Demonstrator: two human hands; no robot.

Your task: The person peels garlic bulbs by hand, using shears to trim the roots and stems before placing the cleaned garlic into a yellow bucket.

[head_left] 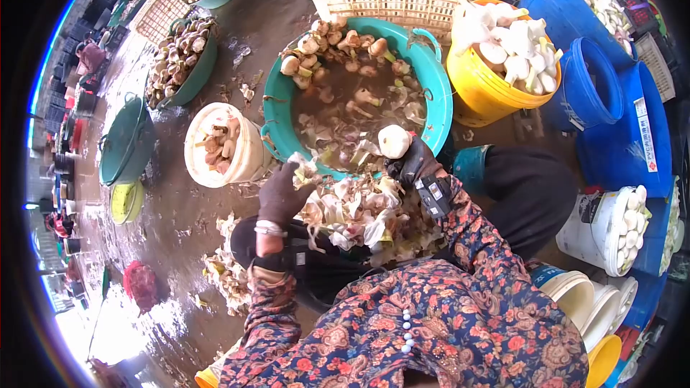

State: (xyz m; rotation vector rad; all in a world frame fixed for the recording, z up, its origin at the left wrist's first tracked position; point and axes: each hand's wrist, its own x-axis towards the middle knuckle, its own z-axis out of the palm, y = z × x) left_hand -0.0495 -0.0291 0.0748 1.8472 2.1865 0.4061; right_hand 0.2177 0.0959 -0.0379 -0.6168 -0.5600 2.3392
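My right hand (417,165), in a dark glove, is closed around a white peeled garlic bulb (394,141) at the near rim of a round green tub (443,100). My left hand (282,195), also gloved, is curled beside the tub with pale garlic skin (305,165) at its fingertips. In the tub, muddy water holds unpeeled bulbs (338,39) along the far side and loose skins nearer me. Below both hands, a heap of peeled-off skins (356,208) lies over my lap.
A yellow bucket (467,86) of white bulbs stands right of the tub, beside a blue bucket (604,86). To the left is a white bucket (248,147) with brownish pieces. A cream crate (388,1) stands behind. Wet floor (172,244) with scraps lies left.
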